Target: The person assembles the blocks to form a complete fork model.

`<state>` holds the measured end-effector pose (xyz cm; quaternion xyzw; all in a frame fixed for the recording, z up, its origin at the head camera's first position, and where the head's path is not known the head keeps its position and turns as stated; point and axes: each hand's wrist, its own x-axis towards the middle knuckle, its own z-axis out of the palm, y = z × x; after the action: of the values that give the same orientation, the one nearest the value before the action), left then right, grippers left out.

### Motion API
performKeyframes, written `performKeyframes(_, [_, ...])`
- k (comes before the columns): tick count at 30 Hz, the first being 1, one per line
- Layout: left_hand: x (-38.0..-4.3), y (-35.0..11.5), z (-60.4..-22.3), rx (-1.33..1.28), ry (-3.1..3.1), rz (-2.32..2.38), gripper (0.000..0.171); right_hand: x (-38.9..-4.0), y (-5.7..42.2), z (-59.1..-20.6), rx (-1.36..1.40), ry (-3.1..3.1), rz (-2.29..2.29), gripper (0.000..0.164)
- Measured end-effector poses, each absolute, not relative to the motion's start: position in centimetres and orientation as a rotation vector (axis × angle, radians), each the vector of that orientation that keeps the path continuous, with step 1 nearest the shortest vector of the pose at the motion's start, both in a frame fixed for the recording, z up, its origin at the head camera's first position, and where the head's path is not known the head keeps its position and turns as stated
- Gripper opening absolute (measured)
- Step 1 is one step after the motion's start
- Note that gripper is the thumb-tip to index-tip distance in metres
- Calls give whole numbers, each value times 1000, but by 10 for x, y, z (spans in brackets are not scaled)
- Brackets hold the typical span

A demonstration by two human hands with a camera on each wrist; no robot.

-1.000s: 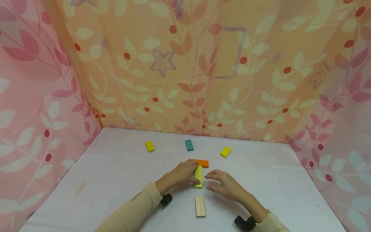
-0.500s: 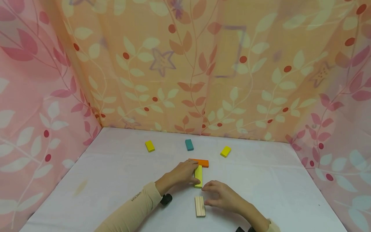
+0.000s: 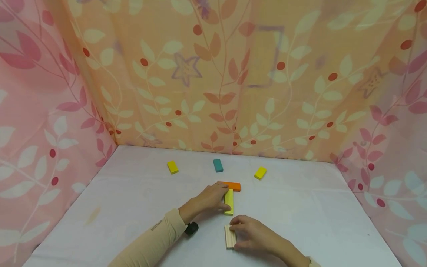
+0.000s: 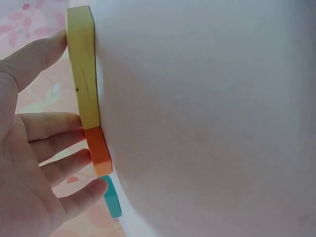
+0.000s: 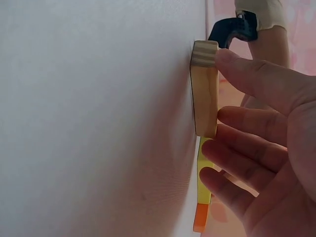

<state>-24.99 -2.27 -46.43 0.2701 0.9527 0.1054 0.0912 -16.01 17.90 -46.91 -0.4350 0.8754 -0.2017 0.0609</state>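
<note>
My left hand [image 3: 209, 198] lies at the left of a long yellow block [image 3: 228, 203], its thumb and index fingertip on that block's upper face in the left wrist view. Other left fingertips reach the orange block [image 3: 233, 186], which lies crosswise against the yellow block's far end. Nearer to me is a plain wooden block [image 3: 229, 237] with striped grain. From its right side, my right hand [image 3: 255, 234] touches it: thumb by the near end, index fingertip by the far end, as the right wrist view shows. Both hands' fingers are spread and only slightly bent.
Farther back on the white cloth [image 3: 300, 207] lie a small yellow block [image 3: 172, 167] at left, a teal block [image 3: 218, 165] in the middle and another small yellow block [image 3: 260, 173] at right. Patterned curtains [image 3: 186, 104] enclose the back and sides.
My right hand has come toward me from beside the long yellow block to the plain wooden block, now touching it. The left hand and all the blocks have stayed put.
</note>
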Motion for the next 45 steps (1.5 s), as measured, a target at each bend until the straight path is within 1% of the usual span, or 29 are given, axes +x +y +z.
performKeyframes(11, [-250, -22, -463, 804, 2831, 309, 75, -157, 178, -472, -1431, 2711, -583, 43])
performKeyframes(18, [-251, -22, -464, 800, 2829, 301, 76, -158, 178, -473, -1396, 2703, -590, 42])
performKeyframes(24, [-252, -22, -462, 789, 2833, 299, 76, -158, 177, -469, -1421, 2725, -569, 41])
performKeyframes(37, [-250, -21, -465, 775, 2819, 316, 76, -152, 174, -469, -1386, 2735, -516, 40])
performKeyframes(45, [-250, -22, -463, 752, 2816, 337, 75, -153, 173, -470, -1468, 2763, -499, 37])
